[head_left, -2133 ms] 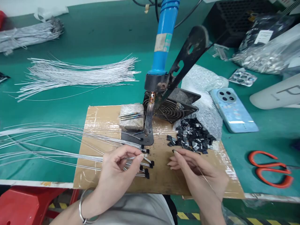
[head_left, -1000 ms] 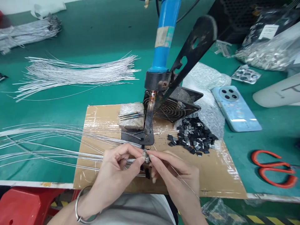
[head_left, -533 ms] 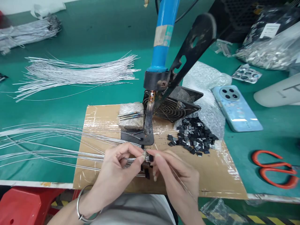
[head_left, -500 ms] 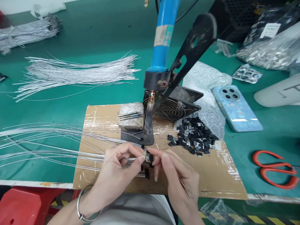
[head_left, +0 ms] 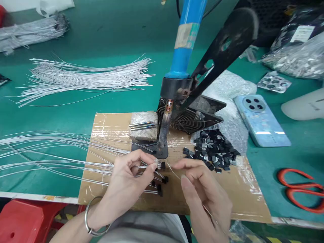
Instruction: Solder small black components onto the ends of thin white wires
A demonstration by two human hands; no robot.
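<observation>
While left fingers (head_left: 147, 174) pinch wires (head_left: 159, 165) — connector (head_left: 163, 165) protrudes beyond.

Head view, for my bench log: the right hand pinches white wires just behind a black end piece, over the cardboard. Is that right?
Wrong hand: in the head view, the left hand pinches white wires just behind a black end piece, over the cardboard.

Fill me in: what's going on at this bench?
A person's left hand pinches thin white wires just behind a small black block at their end. The right hand holds a thin silvery wire, its tip near that block but apart from it. More black-tipped white wires lie on the brown cardboard sheet. The blue-handled metal iron sits in its black metal stand, in neither hand.
</observation>
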